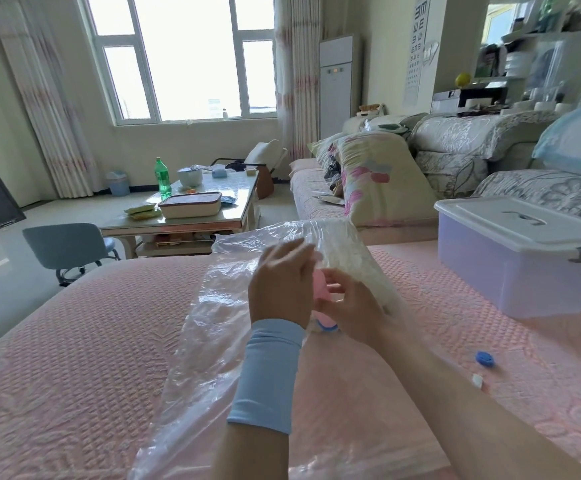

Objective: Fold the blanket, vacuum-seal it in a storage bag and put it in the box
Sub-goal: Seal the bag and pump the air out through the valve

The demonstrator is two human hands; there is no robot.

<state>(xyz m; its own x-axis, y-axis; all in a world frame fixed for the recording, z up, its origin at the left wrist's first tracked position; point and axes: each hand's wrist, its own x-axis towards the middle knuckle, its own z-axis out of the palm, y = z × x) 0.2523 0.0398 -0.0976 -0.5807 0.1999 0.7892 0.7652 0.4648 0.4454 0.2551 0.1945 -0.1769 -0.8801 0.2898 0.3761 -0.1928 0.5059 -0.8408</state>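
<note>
While both hands meet over the middle of the bed (74, 341), I see a clear storage bag (212, 323) lying flat on the pink quilted cover, running from the near edge toward the far edge. A white blanket (347, 261) sits inside the bag's far end. My left hand (282, 282), with a pale blue sleeve at the wrist, curls its fingers round a pink pump (319, 284) standing upright on the bag. My right hand (347, 303) grips the same pump from the other side. A lidded plastic box (510, 271) rests by the bed's far right edge. A small blue cap (484, 359) lies near the right edge, apart from the bag.
</note>
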